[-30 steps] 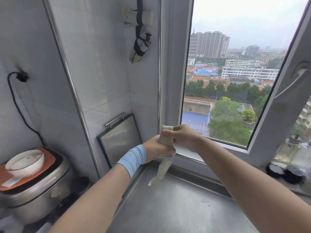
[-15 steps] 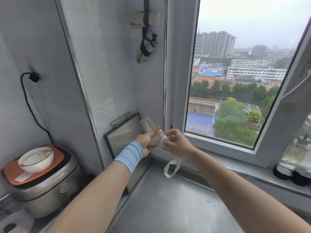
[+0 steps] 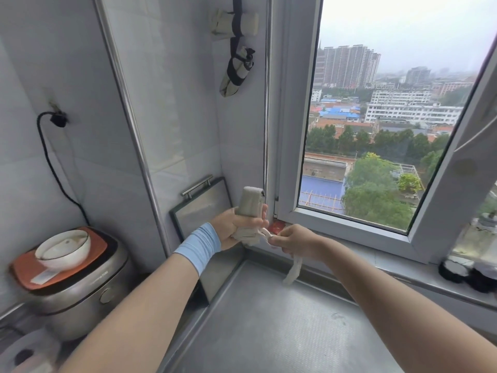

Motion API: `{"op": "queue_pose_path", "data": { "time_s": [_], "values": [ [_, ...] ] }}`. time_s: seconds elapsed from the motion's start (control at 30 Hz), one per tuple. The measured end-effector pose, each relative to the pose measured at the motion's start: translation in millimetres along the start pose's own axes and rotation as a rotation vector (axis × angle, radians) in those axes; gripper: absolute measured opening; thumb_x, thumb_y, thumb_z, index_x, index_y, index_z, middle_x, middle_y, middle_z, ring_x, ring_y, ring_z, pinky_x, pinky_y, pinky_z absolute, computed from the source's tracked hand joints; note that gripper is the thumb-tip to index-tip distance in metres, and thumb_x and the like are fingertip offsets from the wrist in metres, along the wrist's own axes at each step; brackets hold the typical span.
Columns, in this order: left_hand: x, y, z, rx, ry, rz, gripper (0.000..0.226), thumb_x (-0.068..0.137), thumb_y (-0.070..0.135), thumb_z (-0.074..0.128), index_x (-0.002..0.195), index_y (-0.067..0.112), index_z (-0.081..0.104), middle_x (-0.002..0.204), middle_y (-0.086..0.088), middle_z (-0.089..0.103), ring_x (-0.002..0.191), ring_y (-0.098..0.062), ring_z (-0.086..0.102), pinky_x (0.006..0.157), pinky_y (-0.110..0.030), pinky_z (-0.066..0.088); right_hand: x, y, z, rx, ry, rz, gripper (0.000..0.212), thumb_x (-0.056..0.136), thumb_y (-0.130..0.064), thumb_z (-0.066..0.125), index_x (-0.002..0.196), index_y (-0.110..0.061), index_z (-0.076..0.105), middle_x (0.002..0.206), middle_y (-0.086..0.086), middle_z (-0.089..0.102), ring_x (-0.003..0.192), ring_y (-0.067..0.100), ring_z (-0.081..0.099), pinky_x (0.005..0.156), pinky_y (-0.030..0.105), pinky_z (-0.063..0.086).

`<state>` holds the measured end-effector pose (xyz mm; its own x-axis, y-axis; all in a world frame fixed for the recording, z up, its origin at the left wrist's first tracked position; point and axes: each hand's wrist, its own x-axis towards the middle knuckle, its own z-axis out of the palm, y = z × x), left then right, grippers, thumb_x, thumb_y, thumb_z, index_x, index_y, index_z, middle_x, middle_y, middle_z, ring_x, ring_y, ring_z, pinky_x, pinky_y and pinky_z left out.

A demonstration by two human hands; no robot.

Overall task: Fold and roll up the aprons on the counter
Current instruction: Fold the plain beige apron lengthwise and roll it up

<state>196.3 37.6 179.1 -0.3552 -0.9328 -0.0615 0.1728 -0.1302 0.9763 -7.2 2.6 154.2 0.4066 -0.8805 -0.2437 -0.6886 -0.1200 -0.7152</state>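
- One steel counter (image 3: 269, 332) lies nearest, two bare forearms reaching over it; the left wrist wears one blue band (image 3: 199, 246)
- To the near left stands one rice cooker (image 3: 78, 286); one white bowl (image 3: 63, 249) sits on its orange lid
- One rolled apron (image 3: 251, 204), pale beige, is held above the counter's far left corner, clear of the surface, and stands upright
- The left hand (image 3: 231, 227) is wrapped round the roll's lower half, fingers curled tight; the top of the roll sticks out above the fist
- The right hand (image 3: 293, 242), just beside it, pinches one strap (image 3: 294, 267) that comes from the foot of the roll; the loose end hangs below the hand toward the counter
- Behind the hands one metal tray (image 3: 204, 205) with a bar handle leans on the tiled wall
- Higher on that wall hang two pale rolls (image 3: 236, 72), one above the other, bound with black strap; one black cord (image 3: 57, 119) runs from a wall plug down toward the cooker
- Farthest is one open window (image 3: 376, 130); dark jars, blurred, sit on the sill at right
- Since half a second ago: the roll was tilted to the left and now stands upright; the strap hung as a loop under the right hand and is now drawn sideways with one end trailing; the grips of both hands are unchanged
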Motion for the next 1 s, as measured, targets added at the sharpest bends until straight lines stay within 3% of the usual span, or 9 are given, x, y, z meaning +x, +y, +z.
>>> {"op": "queue_pose_path", "data": {
  "time_s": [0.2,0.27,0.37,0.47,0.57,0.67,0.83,0.93,1.0],
  "values": [
    [2,-3,23,0.77,-0.235,-0.323,0.031,0.074,0.01,0.077,0.104,0.017,0.071,0.103,-0.005,0.072,0.085,-0.016,0.064,0.066,-0.027,0.053,1,-10,-21,-0.277,-0.04,-0.011,0.025,0.093,-0.012,0.054,0.07,-0.022,0.06,0.066,-0.002,0.054,0.059,0.017,0.05,0.056,0.024,0.045],
    [5,-9,36,1.026,-0.266,-0.414,0.036,0.07,0.023,0.082,0.105,0.022,0.073,0.107,-0.004,0.073,0.081,-0.014,0.065,0.061,-0.022,0.055,2,-19,-24,-0.401,-0.033,-0.043,0.026,0.093,-0.02,0.056,0.067,-0.026,0.057,0.067,-0.005,0.053,0.062,0.018,0.051,0.051,0.024,0.042],
    [9,-30,42,1.345,-0.242,-0.494,0.038,0.071,0.037,0.081,0.106,0.025,0.073,0.094,0.004,0.073,0.078,-0.014,0.067,0.057,-0.019,0.051,5,-28,-28,-0.423,0.046,-0.065,0.024,0.093,-0.029,0.054,0.081,-0.013,0.066,0.071,0.0,0.055,0.069,0.02,0.05,0.056,0.029,0.035],
    [7,-56,33,1.206,-0.071,-0.59,0.039,0.074,0.04,0.077,0.106,0.019,0.07,0.089,0.001,0.075,0.08,-0.017,0.074,0.064,-0.03,0.059,7,-29,-35,-0.286,0.102,-0.072,0.032,0.094,-0.032,0.052,0.086,-0.007,0.071,0.075,0.005,0.06,0.067,0.019,0.049,0.061,0.031,0.035],
    [5,-68,22,0.995,0.068,-0.589,0.022,0.085,0.036,0.063,0.093,0.015,0.064,0.07,0.003,0.069,0.059,-0.012,0.069,0.052,-0.025,0.053,4,-22,-31,-0.181,0.064,-0.088,0.03,0.091,-0.031,0.057,0.066,-0.015,0.062,0.062,0.0,0.052,0.059,0.017,0.042,0.058,0.03,0.031],
    [5,-75,8,0.931,0.184,-0.583,0.019,0.085,0.032,0.06,0.096,0.016,0.063,0.073,-0.003,0.067,0.057,-0.017,0.064,0.052,-0.024,0.05,1,-12,-23,0.256,-0.068,-0.121,0.033,0.09,-0.022,0.059,0.059,-0.013,0.058,0.058,0.002,0.054,0.059,0.018,0.046,0.063,0.03,0.036],
    [15,-91,-15,0.742,0.342,-0.461,0.007,0.084,0.014,0.061,0.091,0.013,0.063,0.083,-0.008,0.065,0.065,-0.023,0.06,0.066,-0.029,0.05,-9,9,3,0.51,-0.395,-0.124,0.037,0.096,-0.013,0.043,0.065,-0.011,0.064,0.073,0.009,0.062,0.076,0.018,0.061,0.087,0.036,0.041],
    [14,-96,-30,0.921,0.351,-0.354,0.012,0.087,0.011,0.065,0.098,0.013,0.062,0.087,-0.006,0.058,0.081,-0.019,0.054,0.073,-0.028,0.043,-8,39,29,0.609,-0.539,-0.043,0.031,0.093,-0.015,0.044,0.072,-0.013,0.066,0.082,0.007,0.068,0.098,0.024,0.059,0.094,0.037,0.043],
    [12,-100,-36,0.916,0.407,-0.305,0.02,0.086,0.008,0.066,0.105,0.004,0.065,0.088,-0.005,0.058,0.084,-0.018,0.053,0.076,-0.028,0.043,-4,68,48,0.693,-0.515,0.07,0.029,0.096,-0.016,0.043,0.077,-0.013,0.065,0.091,0.008,0.068,0.108,0.024,0.059,0.098,0.04,0.045]
  ]
}}
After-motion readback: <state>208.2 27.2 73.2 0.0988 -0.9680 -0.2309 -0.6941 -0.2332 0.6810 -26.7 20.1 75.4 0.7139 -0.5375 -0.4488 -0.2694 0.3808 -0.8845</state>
